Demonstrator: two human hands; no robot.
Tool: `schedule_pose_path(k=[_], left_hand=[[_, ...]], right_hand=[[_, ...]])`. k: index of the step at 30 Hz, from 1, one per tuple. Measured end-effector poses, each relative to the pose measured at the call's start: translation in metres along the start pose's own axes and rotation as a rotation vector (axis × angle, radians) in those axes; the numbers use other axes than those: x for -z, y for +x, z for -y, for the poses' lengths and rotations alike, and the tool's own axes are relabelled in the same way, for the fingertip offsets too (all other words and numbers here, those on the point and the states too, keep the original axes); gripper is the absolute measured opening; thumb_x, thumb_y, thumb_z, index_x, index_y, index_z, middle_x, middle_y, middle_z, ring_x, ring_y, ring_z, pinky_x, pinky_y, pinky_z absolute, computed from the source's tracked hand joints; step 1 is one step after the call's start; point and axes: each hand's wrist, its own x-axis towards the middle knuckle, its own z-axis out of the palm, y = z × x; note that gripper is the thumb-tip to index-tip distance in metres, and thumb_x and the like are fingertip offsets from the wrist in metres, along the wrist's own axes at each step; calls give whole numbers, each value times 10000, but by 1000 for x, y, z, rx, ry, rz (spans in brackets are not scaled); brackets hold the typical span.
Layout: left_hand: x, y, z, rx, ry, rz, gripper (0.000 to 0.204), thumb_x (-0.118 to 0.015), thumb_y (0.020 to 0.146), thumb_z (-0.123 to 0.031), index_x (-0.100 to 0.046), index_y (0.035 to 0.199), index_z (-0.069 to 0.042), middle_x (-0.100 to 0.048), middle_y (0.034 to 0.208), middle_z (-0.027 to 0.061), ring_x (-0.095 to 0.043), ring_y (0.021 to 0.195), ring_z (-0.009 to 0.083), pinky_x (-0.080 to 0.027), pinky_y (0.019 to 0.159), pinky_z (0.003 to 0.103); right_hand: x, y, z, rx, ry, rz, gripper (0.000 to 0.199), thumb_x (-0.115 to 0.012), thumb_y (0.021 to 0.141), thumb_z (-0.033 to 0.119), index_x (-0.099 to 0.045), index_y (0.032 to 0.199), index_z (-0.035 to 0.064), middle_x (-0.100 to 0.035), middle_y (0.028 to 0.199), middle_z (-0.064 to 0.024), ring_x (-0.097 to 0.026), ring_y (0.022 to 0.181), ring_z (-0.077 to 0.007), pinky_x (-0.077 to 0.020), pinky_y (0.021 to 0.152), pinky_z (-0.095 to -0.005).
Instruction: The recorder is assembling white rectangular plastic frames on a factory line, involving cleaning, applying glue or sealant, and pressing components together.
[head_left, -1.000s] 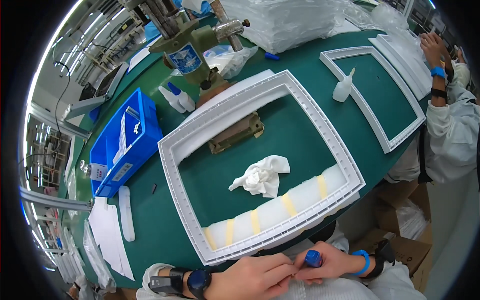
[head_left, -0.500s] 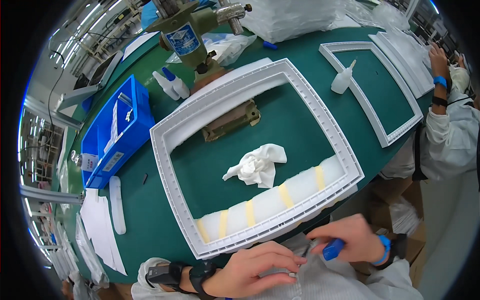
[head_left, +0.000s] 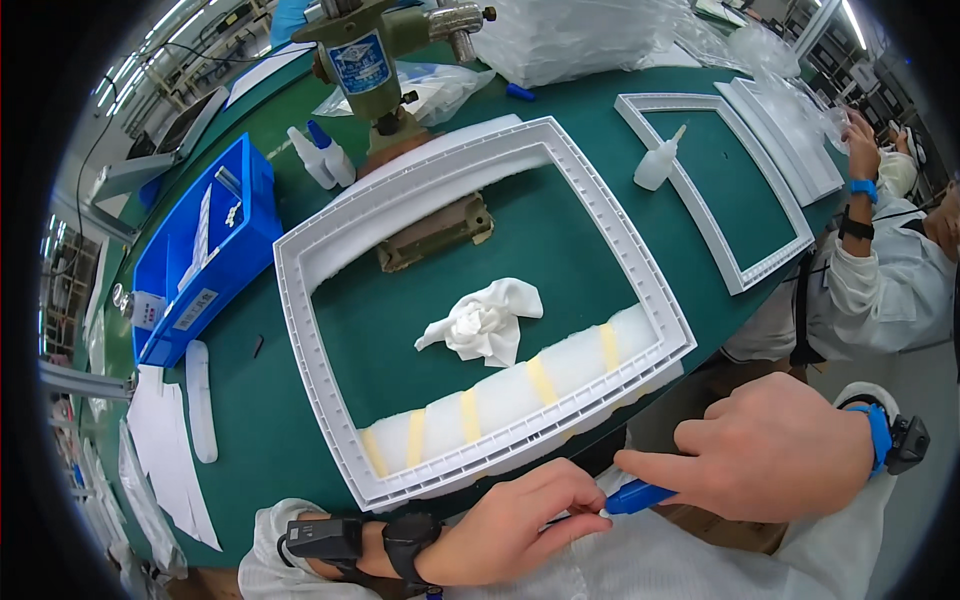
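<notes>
My left hand is at the lower middle, its thumb and forefinger pinched on a small white piece, mostly covered by the fingertips. My right hand closes around a blue-handled tool, with the forefinger lying along it. The tool's front end meets the white piece at my left fingertips; its exact kind cannot be made out. Just beyond my hands a large white frame lies on the green table. Padding with yellow tape strips lines its near side. A crumpled white cloth rests inside the frame's opening.
A green press stands at the back. On the left is a blue divided bin, with white bottles nearby. Rightward are a second white frame, a dropper bottle and a co-worker's arm.
My right hand has swung up and turned, bringing the blue tool's front end against the small white piece. My left hand has shifted slightly right. The view has tilted a little.
</notes>
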Motion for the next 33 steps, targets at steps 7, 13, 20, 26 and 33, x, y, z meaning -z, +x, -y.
schedule_pose_path(k=[7, 13, 20, 26, 33], left_hand=[[0, 2, 0, -42, 12, -2, 179, -703, 887, -113, -628, 1004, 0, -617, 992, 102, -612, 826, 229, -511, 721, 289], [10, -4, -9, -104, 10, -77, 169, -719, 855, -51, -649, 1003, -10, -651, 1004, 98, -635, 884, 227, -515, 755, 300], [19, -3, -19, -206, 51, -160, 217, -755, 816, -22, -696, 1025, -18, -702, 969, 108, -665, 873, 216, -520, 774, 302], [26, -3, -38, 166, 73, -28, 197, -738, 827, -16, -716, 1022, -11, -702, 949, 113, -667, 841, 206, -520, 747, 285], [16, 0, -16, -149, 49, -90, 168, -662, 837, 14, -635, 1001, -11, -623, 921, 109, -622, 775, 242, -495, 674, 306]], right_hand=[[14, 3, 10, -12, -148, 26, 353, -614, 908, 259, -622, 1252, 181, -523, 610, 4, -583, 500, -133, -385, 400, -276], [-28, 19, -12, 99, 395, -285, 318, -702, 829, 204, -631, 1118, 93, -651, 778, -54, -660, 637, -243, -512, 543, -328], [-110, 57, -2, 199, 1298, -622, 285, -772, 808, 125, -658, 1062, 66, -694, 854, -88, -664, 675, -199, -497, 614, -270], [-123, 52, -10, 288, 1166, -548, 249, -775, 803, 92, -694, 1031, 34, -685, 822, -98, -624, 659, -202, -472, 589, -279], [-127, 48, -10, 280, 1294, -509, 285, -783, 803, 137, -680, 1052, 46, -687, 878, -100, -626, 689, -243, -484, 627, -278]])
